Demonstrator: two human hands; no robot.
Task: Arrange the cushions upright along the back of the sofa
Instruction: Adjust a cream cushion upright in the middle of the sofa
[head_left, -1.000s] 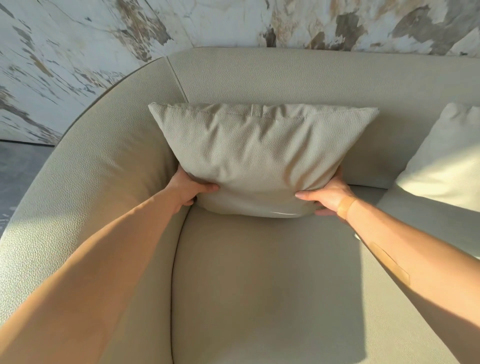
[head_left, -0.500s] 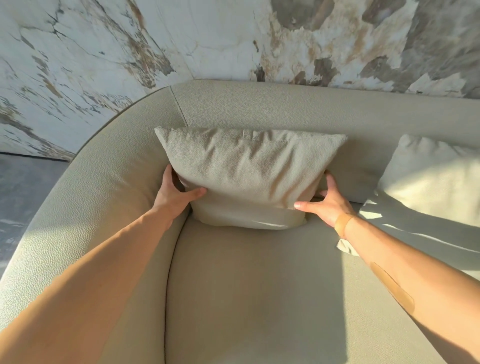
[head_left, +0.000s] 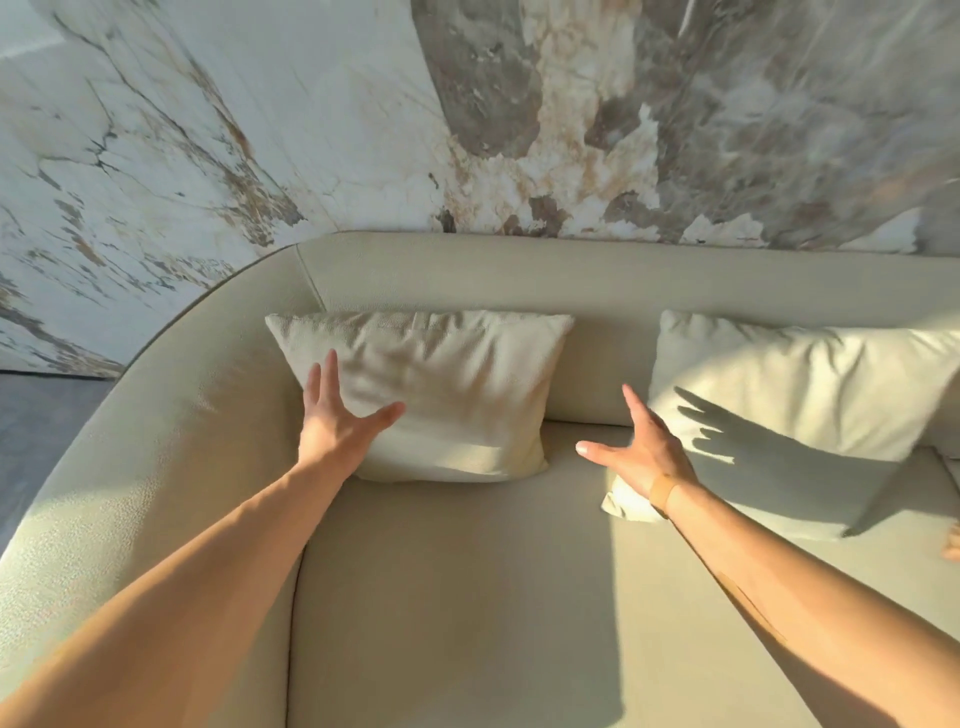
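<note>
Head view over the corner seat of a beige sofa. A textured beige cushion stands upright at about 11 o'clock from frame centre, its back against the backrest and its lower edge on the seat, tucked where the curved arm meets the back. A second, smoother cream cushion leans at 2 to 3 o'clock; it is tilted, its bottom corner splayed forward onto the seat, and a bare gap of backrest separates the two.

The left hand is spread wide, fingers extended, at or just off the 8 o'clock corner of the beige cushion; whether the palm touches the fabric cannot be told. The right hand is likewise wide and empty, over the seat between the cushions, just beside the cream cushion's lower left corner, which its wrist partly covers. Neither hand grips anything.

Judged stage: the beige cushion appears placed; the cream one seems to need straightening next.

Risks: with no grip on it, the soft beige cushion may slump forward or slide into the arm's curve. A one-handed pull at the cream cushion's corner could drag its base further out rather than stand it up. The strong low sun and cast shadows obscure the cream cushion's lower edge.
</note>
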